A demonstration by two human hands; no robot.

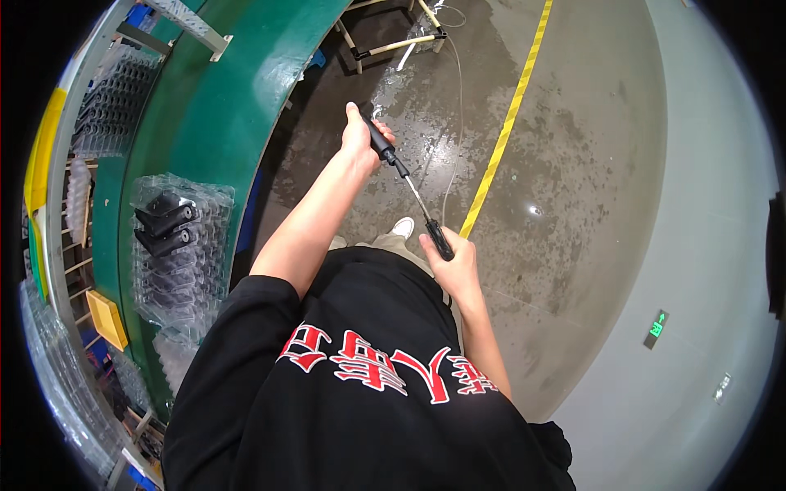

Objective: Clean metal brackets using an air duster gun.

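Observation:
In front of my body, my left hand [359, 139] is wrapped round a black cylindrical part [379, 144] with a narrower end pointing toward me. My right hand [455, 266] grips the black handle of a screwdriver [440, 240], lower and to the right. The screwdriver's thin metal shaft runs up and left to the narrow end of the black part and lines up with it. Whether the tip sits inside the part cannot be made out. Similar black parts [168, 225] lie in a clear plastic tray [214, 245] on the green bench to my left.
The green bench [233, 90] curves along my left, with a grey metal frame [56, 213] beyond it. More clear trays [115, 106] and a yellow bin [107, 319] stand there. A yellow striped line [509, 123] crosses the wet-looking floor. A pipe frame [401, 45] stands ahead.

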